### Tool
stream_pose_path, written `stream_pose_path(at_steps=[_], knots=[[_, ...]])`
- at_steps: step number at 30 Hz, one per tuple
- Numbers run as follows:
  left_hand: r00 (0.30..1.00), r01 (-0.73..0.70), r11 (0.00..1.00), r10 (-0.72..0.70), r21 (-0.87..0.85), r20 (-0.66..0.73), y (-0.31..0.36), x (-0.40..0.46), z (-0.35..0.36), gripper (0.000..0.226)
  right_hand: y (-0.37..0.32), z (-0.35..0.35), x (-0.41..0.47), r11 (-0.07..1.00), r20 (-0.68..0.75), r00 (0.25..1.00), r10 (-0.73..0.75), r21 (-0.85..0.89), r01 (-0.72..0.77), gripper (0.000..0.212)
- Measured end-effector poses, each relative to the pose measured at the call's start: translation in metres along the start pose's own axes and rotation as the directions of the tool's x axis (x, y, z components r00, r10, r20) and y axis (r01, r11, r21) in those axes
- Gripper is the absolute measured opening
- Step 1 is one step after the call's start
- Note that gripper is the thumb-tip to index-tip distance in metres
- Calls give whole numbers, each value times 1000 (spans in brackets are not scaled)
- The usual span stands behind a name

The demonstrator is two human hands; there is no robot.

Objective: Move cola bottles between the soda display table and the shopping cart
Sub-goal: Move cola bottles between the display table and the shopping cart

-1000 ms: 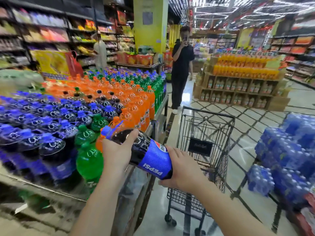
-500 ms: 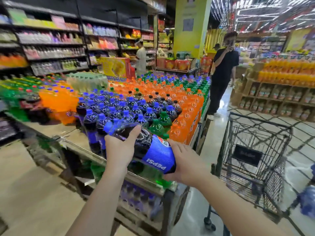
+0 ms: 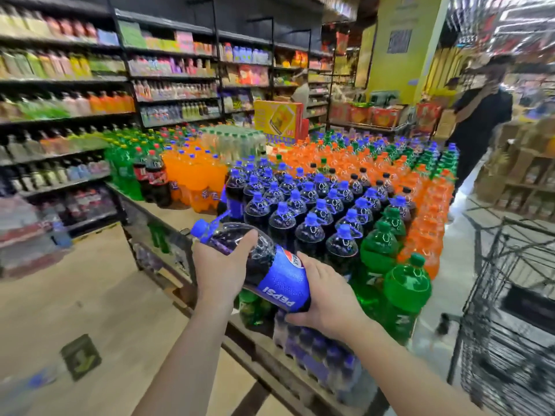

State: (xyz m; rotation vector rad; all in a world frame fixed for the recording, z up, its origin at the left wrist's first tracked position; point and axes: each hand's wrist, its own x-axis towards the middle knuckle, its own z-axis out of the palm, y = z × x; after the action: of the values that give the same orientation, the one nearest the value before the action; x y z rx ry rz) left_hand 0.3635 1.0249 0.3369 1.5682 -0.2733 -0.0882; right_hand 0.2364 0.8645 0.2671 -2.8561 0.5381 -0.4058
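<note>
A large Pepsi cola bottle (image 3: 270, 268) with a blue cap and blue label lies nearly on its side in both my hands, cap pointing left, over the near corner of the soda display table (image 3: 168, 214). My left hand (image 3: 220, 270) grips its upper body near the neck. My right hand (image 3: 326, 301) grips its lower end from beneath. Behind it stand several rows of upright Pepsi bottles (image 3: 312, 208) on the table. The black wire shopping cart (image 3: 510, 295) stands at the right edge of the view.
Green bottles (image 3: 405, 283) and orange bottles (image 3: 426, 205) flank the Pepsi rows. Packs of bottles (image 3: 318, 355) sit on the table's lower shelf. Drink shelves (image 3: 90, 115) line the left wall. A person in black (image 3: 477, 127) stands in the aisle at far right.
The view has swung left, so the cart slid to the right edge and the table's left corner came into sight. Both hands keep the same hold on the bottle, now closer to the Pepsi rows.
</note>
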Motion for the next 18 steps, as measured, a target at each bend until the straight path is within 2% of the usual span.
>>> stream_pose_path(at_steps=[8,13,18], knots=[[992,-10,999,14,32,-123,-28,97,-30,41,-23,58,118,995,45,995,-87,60,84,133],[981,42,998,-34,39,-190,-45,181,-29,64,-33,88,210,984,55,986,-154,99,148,128],[960,58,995,-34,80,-277,-51,275,-22,79,-39,115,305,958,45,983,-178,235,163,129]])
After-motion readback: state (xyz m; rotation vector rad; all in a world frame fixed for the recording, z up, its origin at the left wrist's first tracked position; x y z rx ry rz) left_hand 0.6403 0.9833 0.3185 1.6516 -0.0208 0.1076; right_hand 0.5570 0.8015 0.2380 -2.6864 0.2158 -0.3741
